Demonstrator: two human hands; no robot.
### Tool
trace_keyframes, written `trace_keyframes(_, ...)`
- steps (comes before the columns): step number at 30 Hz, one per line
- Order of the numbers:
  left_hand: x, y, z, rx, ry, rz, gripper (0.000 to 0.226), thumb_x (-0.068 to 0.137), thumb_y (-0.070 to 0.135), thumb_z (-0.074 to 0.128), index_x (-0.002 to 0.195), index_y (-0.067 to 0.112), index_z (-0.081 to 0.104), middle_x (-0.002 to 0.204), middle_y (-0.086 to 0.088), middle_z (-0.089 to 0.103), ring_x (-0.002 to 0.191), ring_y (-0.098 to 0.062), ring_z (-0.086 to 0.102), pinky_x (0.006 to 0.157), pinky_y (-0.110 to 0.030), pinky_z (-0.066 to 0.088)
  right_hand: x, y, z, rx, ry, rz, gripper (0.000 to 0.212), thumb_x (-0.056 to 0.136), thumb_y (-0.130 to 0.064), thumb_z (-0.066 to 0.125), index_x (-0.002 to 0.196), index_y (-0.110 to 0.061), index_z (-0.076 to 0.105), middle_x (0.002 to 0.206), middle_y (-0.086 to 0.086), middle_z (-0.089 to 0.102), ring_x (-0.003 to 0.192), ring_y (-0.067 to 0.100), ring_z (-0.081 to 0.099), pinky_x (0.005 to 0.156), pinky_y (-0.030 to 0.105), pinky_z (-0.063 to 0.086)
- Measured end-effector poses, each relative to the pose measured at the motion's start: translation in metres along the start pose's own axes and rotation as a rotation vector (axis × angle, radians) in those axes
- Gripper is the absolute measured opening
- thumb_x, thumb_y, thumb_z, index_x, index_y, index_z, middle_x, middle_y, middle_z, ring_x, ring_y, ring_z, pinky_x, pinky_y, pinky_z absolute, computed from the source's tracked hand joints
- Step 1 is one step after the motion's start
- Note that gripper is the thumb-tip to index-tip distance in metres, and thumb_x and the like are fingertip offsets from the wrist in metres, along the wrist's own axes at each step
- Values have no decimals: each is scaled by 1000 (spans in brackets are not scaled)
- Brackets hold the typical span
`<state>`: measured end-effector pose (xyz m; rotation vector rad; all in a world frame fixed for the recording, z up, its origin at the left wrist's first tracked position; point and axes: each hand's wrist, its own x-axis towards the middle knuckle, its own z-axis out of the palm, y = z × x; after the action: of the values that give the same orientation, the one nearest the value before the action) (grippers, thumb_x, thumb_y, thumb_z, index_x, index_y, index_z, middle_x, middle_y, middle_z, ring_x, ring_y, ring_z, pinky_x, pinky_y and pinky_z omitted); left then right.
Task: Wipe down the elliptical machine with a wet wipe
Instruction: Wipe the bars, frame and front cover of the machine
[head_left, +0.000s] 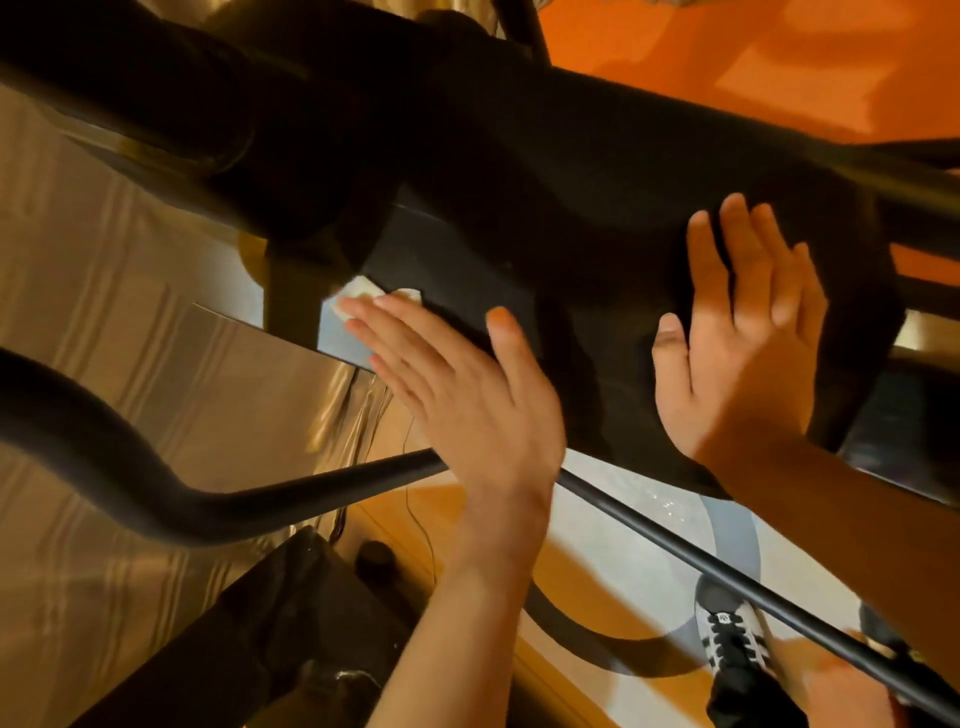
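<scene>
We have our left hand laid flat, fingers straight and slightly spread, pressing the wet wipe against a flat dark panel low on the elliptical machine. Only two pale corners of the wipe show past our fingertips; the rest is hidden under the hand. Our right hand lies open on the rounded black housing just beside it, fingers straight and close together, holding nothing. We judge it to be steadying us against the frame.

To do this stroke well, we should press through the whole palm, not just the fingertips, so the wipe does not bunch or slip out from under the hand. The panel's near edge is sharp and the wipe sits right at it, so we would sweep along the edge, not across it, then fold the wipe to a fresh face before moving on. The housing under our right hand looks large and unwiped, as far as we can tell in this dim light, so it is the natural next patch. The curved handlebar and the slim bar crossing below our wrists would suit a wrapped grip instead of a flat press. Our shoe stands on the floor close under the bar, so we should watch our footing when leaning in.
</scene>
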<state>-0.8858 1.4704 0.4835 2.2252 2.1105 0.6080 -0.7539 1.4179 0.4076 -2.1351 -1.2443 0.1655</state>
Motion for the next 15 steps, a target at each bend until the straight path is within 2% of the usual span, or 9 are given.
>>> trace_keyframes(5, 37, -23, -12, 52, 2, -22, 75, 104, 42, 1, 161, -6, -7, 170, -23, -19, 158, -30, -21, 126, -32, -18, 1, 1, 0, 8, -24, -12, 71, 97, -35, 42, 161, -9, 26, 166, 19, 24, 156, 37, 17, 126, 49, 9)
trace_keyframes(7, 50, -33, -17, 56, 12, -39, 71, 105, 37, 2, 161, -7, -5, 170, -20, -22, 157, -28, -24, 125, -32, -20, 0, 2, 0, 23, -10, -19, 71, 97, -35, 43, 160, -8, 27, 166, 19, 24, 155, 37, 18, 126, 50, 9)
trace_keyframes(10, 66, -38, -29, -47, 41, -83, 65, 109, 38, 8, 163, 7, -14, 170, -9, -26, 156, -17, -26, 129, -37, -13, -1, 3, 1, 81, 9, -23, 71, 95, -33, 47, 159, -7, 30, 165, 20, 26, 155, 38, 19, 127, 51, 10)
trace_keyframes(12, 81, -44, -36, -72, 57, -125, 61, 112, 33, 12, 164, 11, -11, 171, -6, -25, 154, -11, -29, 126, -30, -17, -1, 4, 4, 100, 8, -16, 72, 95, -34, 47, 159, -7, 29, 166, 20, 25, 154, 38, 19, 126, 52, 10)
trace_keyframes(15, 109, -49, -48, -115, 133, -167, 65, 108, 39, 13, 165, 10, -1, 174, -6, -10, 160, -16, -13, 123, -22, -15, -1, 6, 7, 140, 13, -28, 70, 97, -36, 44, 160, -8, 28, 166, 20, 24, 154, 40, 19, 126, 56, 12)
